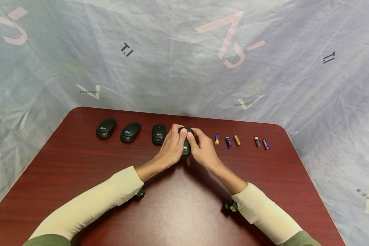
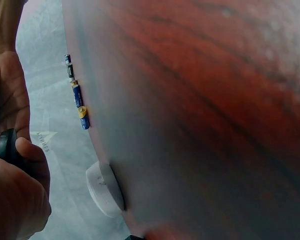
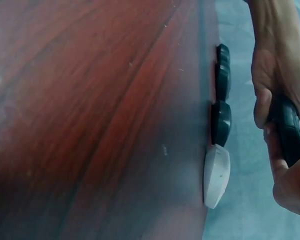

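Note:
A black computer mouse (image 1: 186, 149) is held up over the table between both hands, its labelled underside facing me. My left hand (image 1: 171, 148) grips its left side, and my right hand (image 1: 204, 150) grips the right. Both thumbs press side by side near the upper end of the underside. From the right wrist view, the dark shell of this mouse (image 3: 291, 131) shows between the fingers. In the left wrist view, only a small part of the mouse (image 2: 7, 144) is visible; the hands cover the rest.
Three black mice, the nearest one (image 1: 159, 134) just left of my hands, stand in a row. A white mouse (image 3: 217, 177), hidden in the head view, sits beyond my hands. Several batteries, including a blue one (image 1: 228, 142) and a gold one (image 1: 236, 140), lie right on the red-brown table (image 1: 184, 212).

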A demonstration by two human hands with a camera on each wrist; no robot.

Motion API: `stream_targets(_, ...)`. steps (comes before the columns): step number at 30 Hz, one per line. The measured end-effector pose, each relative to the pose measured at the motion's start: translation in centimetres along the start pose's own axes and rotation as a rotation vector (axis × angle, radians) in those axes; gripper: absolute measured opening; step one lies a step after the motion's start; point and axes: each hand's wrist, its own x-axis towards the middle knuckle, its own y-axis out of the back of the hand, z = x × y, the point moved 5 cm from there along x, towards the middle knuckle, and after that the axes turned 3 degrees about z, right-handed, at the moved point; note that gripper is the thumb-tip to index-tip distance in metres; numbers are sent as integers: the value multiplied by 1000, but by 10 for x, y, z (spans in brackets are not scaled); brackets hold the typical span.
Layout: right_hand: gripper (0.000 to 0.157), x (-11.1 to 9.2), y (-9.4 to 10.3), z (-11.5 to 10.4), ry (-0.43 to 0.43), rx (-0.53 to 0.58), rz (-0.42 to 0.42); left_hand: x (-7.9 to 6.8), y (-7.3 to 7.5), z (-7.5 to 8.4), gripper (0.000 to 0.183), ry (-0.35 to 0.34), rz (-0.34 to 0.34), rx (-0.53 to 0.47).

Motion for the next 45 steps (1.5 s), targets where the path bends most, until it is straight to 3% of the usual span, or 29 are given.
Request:
stream_targets(9,37,4,-4,-1,-15,10,36,4,2,-3,36,26,29,-25)
stream_targets(15,44,13,3,-5,-66,152,-20,10,7,-1,44,92,-41,-215)
stream_targets(18,46,14,6,-11,-75,217,-86,12,11,3,47,111,-32,-258)
stream_targets(21,47,15,4,-15,-51,161,-106,12,11,4,48,126,-6,-220)
stream_targets(25,49,16,-2,-14,-23,2,-31,11,5,3,49,140,-1,-172)
stream_targets(28,48,16,-4,-12,-26,-19,3,11,2,1,49,140,0,-168)
stream_targets(31,45,16,-3,-11,-31,17,-24,10,4,0,46,143,-1,-155)
stream_targets(36,42,17,5,-6,-60,105,-96,12,7,-1,45,145,-66,-189)
stream_targets(41,39,22,15,-2,-152,378,-125,13,12,-3,51,180,-138,-342)
stream_targets(45,42,26,21,1,-204,513,-151,12,19,-7,54,200,-169,-363)
